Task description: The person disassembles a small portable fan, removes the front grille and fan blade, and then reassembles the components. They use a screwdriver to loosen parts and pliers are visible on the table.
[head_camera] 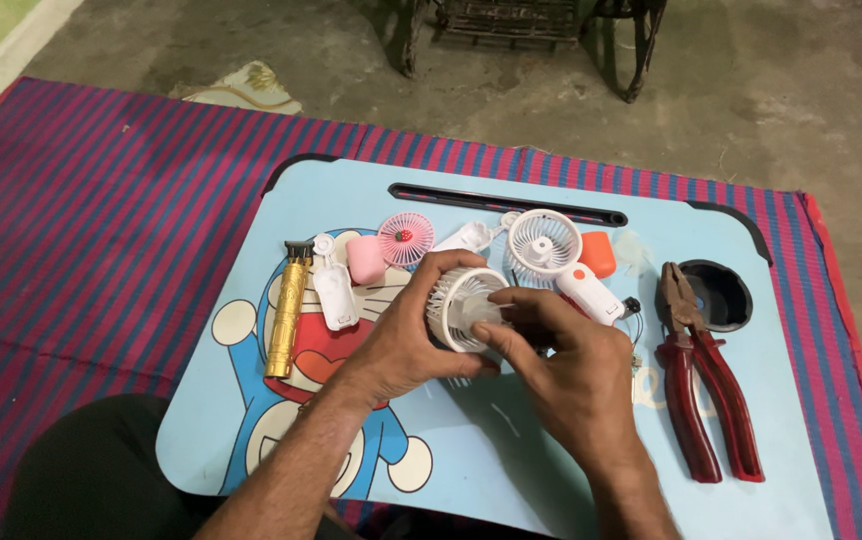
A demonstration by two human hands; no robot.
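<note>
My left hand (406, 335) grips a small white round fan head (461, 305) with a ribbed grille, held just above the light blue lap table (511, 440). My right hand (571, 365) meets it from the right, with fingertips pinching at the fan's front centre. Behind my hands lie another white fan grille (543, 245), an orange and white fan handle (588, 292), an orange cap (598, 254) and a pink fan grille (406, 238).
A gold hair trimmer (288, 312) lies at the left of the table beside white plastic parts (334, 290) and a pink cap (365, 260). Red-handled pliers (701, 385) rest at the right near a black cup recess (716, 295). A striped mat (91, 230) covers the floor.
</note>
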